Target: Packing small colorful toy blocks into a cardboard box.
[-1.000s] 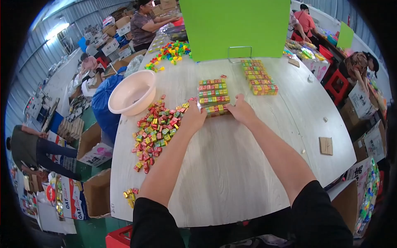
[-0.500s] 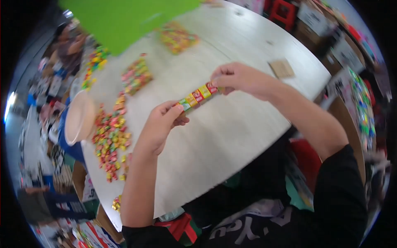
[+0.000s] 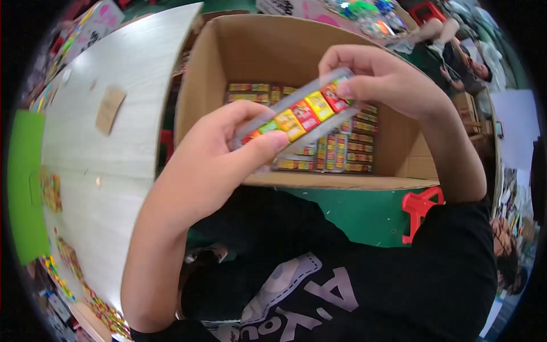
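1. Gripping one end of the clear plastic pack (image 3: 305,117), the left hand (image 3: 228,137) is closed on it, thumb laid over the near part of the upper face and forefinger along the far edge; its other fingertips are hidden.
2. The right hand (image 3: 384,71) is clamped on the opposite end, thumb pressed on the face by a red cube, forefinger bent around the far corner; how its remaining fingers sit underneath cannot be told.
3. Between the two hands the pack slants, its right end farther from the body, showing a single row of wrapped cubes in red, green, orange and yellow.
4. The pack is held up over an open cardboard box (image 3: 285,45), overlapping its opening in the view.
5. Inside the box, similar packs (image 3: 345,151) lie side by side, some turned crosswise to others; the hands hide part of them.
6. Left of the box stands the pale surface (image 3: 128,165), bearing a piece of brown card (image 3: 110,109), a block of cubes (image 3: 51,191) and, near the lower edge, a loose heap of cubes (image 3: 108,316) beside a pale basin (image 3: 88,322).
7. A red stool (image 3: 416,214) stands on the green floor (image 3: 364,214) near the right forearm.
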`<action>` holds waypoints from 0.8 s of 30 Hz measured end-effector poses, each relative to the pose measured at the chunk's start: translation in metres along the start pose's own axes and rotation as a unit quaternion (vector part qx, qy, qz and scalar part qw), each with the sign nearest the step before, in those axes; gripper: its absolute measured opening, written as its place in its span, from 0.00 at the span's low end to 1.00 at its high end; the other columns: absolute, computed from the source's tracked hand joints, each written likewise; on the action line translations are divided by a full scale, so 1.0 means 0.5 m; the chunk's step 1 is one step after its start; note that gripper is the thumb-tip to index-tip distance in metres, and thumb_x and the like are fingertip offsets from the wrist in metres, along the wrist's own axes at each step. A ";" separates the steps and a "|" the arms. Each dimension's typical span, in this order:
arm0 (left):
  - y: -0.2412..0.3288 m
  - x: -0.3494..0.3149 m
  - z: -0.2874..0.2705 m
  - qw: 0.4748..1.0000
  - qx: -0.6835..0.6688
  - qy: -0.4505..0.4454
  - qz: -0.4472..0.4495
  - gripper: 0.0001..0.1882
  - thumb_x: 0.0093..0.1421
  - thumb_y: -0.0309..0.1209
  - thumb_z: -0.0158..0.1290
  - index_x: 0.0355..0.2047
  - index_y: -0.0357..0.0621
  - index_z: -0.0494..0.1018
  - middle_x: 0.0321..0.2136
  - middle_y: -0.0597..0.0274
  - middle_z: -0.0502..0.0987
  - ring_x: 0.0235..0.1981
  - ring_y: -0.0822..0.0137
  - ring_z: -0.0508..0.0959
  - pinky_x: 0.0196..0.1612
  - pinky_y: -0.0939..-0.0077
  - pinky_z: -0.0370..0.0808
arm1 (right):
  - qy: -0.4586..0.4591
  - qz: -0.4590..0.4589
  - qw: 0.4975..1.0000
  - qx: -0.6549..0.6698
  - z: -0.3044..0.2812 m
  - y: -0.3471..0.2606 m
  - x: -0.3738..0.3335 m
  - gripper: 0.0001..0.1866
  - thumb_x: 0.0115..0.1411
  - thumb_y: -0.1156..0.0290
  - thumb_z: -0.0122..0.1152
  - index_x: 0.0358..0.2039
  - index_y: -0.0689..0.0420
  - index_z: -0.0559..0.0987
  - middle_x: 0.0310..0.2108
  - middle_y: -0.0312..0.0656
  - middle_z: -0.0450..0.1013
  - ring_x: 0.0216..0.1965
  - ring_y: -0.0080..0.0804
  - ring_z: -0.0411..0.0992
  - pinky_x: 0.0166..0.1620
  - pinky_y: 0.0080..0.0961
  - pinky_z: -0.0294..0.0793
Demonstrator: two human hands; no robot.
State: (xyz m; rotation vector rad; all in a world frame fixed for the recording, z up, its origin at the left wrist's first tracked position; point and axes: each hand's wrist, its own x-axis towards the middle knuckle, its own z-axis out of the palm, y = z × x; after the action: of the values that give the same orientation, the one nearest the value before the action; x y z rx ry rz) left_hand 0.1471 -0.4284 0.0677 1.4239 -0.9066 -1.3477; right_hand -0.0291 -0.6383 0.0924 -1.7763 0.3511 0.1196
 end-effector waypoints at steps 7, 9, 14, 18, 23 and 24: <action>-0.042 0.164 0.105 0.990 0.063 -0.108 -0.071 0.16 0.61 0.33 0.58 0.45 0.36 0.71 0.38 0.61 0.77 0.36 0.77 0.75 0.39 0.81 0.75 | -0.081 0.087 0.992 -0.042 -0.102 0.127 -0.077 0.16 0.61 0.68 0.57 0.47 0.60 0.72 0.37 0.37 0.71 0.38 0.21 0.69 0.41 0.22 0.70; -0.052 0.187 0.124 0.984 0.101 -0.125 -0.075 0.18 0.60 0.33 0.59 0.46 0.35 0.70 0.36 0.62 0.76 0.34 0.76 0.74 0.37 0.80 0.74 | -0.168 0.074 0.978 -0.101 -0.116 0.157 -0.059 0.18 0.61 0.66 0.56 0.49 0.60 0.71 0.37 0.39 0.71 0.37 0.24 0.69 0.40 0.25 0.71; -0.086 0.210 0.150 0.978 0.190 -0.080 -0.039 0.20 0.59 0.35 0.61 0.44 0.35 0.67 0.34 0.58 0.75 0.34 0.73 0.73 0.38 0.76 0.72 | -0.233 0.078 0.951 -0.189 -0.092 0.150 0.005 0.20 0.59 0.58 0.63 0.43 0.62 0.75 0.27 0.40 0.73 0.30 0.29 0.71 0.35 0.28 0.71; -0.095 0.209 0.151 0.979 0.181 -0.061 -0.073 0.27 0.57 0.37 0.64 0.45 0.36 0.62 0.33 0.55 0.75 0.33 0.72 0.72 0.37 0.75 0.71 | -0.268 0.056 0.948 -0.159 -0.090 0.191 0.023 0.19 0.57 0.57 0.66 0.36 0.62 0.76 0.25 0.40 0.75 0.28 0.29 0.72 0.33 0.28 0.71; -0.073 0.211 0.146 0.963 0.200 -0.108 -0.143 0.31 0.55 0.39 0.65 0.47 0.35 0.61 0.33 0.54 0.75 0.32 0.71 0.73 0.37 0.75 0.71 | -0.287 0.045 0.953 -0.089 -0.079 0.228 0.021 0.18 0.56 0.60 0.68 0.36 0.63 0.76 0.27 0.40 0.76 0.29 0.28 0.73 0.34 0.28 0.71; -0.076 0.204 0.145 0.964 0.215 -0.094 -0.128 0.30 0.56 0.39 0.64 0.48 0.34 0.62 0.33 0.54 0.75 0.33 0.70 0.74 0.38 0.74 0.72 | -0.291 0.046 0.952 -0.083 -0.080 0.232 0.024 0.18 0.56 0.60 0.68 0.36 0.63 0.76 0.27 0.39 0.77 0.30 0.27 0.73 0.34 0.28 0.71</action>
State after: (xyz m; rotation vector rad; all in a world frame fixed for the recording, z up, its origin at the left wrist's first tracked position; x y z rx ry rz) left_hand 0.0845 -0.5248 0.0055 1.8137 -1.2294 -1.5602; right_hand -0.0567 -0.7015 -0.0098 -1.7949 -0.0053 0.7404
